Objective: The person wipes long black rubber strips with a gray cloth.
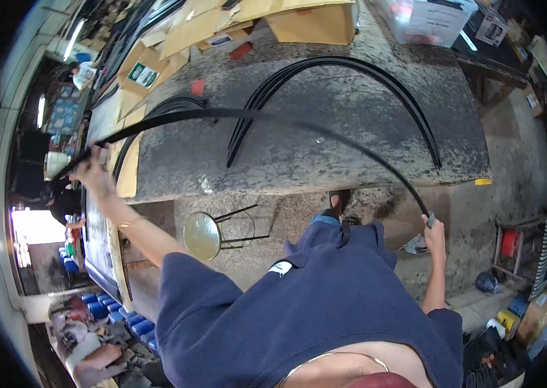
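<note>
A long, thin black strip point(273, 118) arches across in front of me, above the table, slightly blurred along its middle. My left hand point(95, 176) has its fingers around the strip towards its left end, which sticks out past the hand. At the other end, my right hand point(435, 234) is closed on the strip's tip. Something small and grey point(430, 220) shows at the right fingertips; its kind I cannot make out. Beyond the held strip, a bundle of similar curved black strips point(344, 61) lies on the dark worktable point(351, 158).
More curved strips point(179, 102) lie at the table's left, beside cardboard boxes point(147, 68). A clear plastic bin point(428, 22) stands at the far right. A round stool point(201, 236) is below the table's near edge. People point(84, 76) are in the left background.
</note>
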`<act>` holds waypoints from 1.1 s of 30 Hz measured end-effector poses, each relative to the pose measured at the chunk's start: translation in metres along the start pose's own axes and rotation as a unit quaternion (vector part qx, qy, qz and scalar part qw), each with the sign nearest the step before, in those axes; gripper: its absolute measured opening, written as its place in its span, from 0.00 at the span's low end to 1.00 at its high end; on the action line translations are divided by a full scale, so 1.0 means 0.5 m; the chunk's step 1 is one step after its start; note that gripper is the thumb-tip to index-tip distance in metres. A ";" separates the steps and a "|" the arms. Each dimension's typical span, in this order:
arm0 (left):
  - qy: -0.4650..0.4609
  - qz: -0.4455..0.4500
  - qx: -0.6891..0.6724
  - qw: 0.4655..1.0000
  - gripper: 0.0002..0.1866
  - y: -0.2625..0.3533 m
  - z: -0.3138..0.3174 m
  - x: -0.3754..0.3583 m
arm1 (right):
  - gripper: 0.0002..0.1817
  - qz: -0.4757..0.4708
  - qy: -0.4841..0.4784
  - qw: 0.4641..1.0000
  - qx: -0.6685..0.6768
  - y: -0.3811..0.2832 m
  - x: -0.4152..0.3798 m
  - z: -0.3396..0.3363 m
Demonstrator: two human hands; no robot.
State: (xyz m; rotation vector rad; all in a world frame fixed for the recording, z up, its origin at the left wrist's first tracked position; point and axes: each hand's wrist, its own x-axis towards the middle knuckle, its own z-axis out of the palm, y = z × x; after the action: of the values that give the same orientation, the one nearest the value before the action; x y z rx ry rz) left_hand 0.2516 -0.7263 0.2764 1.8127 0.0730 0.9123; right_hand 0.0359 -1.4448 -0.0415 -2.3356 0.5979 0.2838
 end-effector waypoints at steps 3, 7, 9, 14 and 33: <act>0.056 -0.115 -0.192 0.973 0.11 -0.134 0.214 -0.191 | 0.27 0.062 0.029 0.997 0.017 -0.021 0.030 0.012; 0.082 -0.320 -0.273 0.903 0.13 -0.506 0.353 -0.492 | 0.31 0.110 0.047 0.993 0.000 -0.067 0.118 0.101; 0.163 -0.425 -0.479 0.751 0.18 -0.515 0.441 -0.632 | 0.33 0.137 0.083 0.986 -0.037 -0.066 0.171 0.155; 0.150 -0.520 -0.502 0.675 0.21 -0.543 0.532 -0.672 | 0.35 0.180 0.087 0.976 -0.084 -0.104 0.234 0.144; -0.251 -0.555 -0.084 0.788 0.19 -0.498 0.498 -0.518 | 0.31 0.260 0.418 0.870 0.006 -0.007 0.311 0.097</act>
State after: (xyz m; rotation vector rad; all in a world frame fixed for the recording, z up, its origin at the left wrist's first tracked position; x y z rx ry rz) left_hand 0.3096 -0.9260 -0.1080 1.4091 0.6250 -0.4010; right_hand 0.1710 -1.4622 -0.1308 -2.1646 1.6415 -0.5411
